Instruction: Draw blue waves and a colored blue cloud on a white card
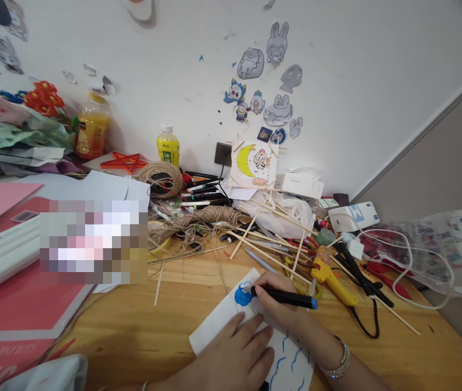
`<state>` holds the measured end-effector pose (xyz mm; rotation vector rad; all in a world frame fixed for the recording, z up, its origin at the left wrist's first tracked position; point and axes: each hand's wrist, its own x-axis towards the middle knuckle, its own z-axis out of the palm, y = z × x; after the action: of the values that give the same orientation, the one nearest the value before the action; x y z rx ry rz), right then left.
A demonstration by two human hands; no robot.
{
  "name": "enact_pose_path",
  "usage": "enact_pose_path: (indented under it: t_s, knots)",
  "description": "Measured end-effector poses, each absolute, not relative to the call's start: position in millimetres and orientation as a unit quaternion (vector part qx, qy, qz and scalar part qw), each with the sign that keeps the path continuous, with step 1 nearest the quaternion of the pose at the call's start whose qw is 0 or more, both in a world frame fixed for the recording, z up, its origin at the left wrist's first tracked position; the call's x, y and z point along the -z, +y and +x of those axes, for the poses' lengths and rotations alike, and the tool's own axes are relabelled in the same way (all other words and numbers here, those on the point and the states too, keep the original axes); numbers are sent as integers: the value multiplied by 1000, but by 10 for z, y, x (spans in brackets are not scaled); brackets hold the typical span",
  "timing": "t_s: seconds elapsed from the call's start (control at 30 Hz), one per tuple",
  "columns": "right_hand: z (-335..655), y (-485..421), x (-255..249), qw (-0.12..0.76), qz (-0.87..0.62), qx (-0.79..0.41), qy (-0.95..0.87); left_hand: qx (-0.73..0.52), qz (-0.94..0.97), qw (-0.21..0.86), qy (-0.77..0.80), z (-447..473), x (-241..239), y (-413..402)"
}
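My right hand [278, 304] grips a black marker [292, 298] with a blue end. Its tip rests at a blue patch [242, 295] with a scalloped outline near the top of a white sheet of paper [210, 330]. Wavy blue lines run down the lower part of the sheet. Flat on the paper, with fingers spread, lies my left hand [235, 353]. A small black object shows under its edge, too hidden to name.
A yellow glue gun [332, 277] lies right of the paper, its black cable curling on the table. Thin wooden sticks [255, 233], twine [210, 217] and several markers [202, 190] clutter the back. Two bottles [168, 145] stand by the wall. A red packet [11, 304] is at left.
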<state>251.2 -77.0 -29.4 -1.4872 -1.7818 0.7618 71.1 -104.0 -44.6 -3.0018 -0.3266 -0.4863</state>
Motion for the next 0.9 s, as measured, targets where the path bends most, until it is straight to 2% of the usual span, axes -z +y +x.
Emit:
enact_pose_path:
  t_s: [0.9]
  knots:
    - [2528, -773, 302, 354, -561, -282, -694, 139, -984, 44, -100, 718, 454, -1033]
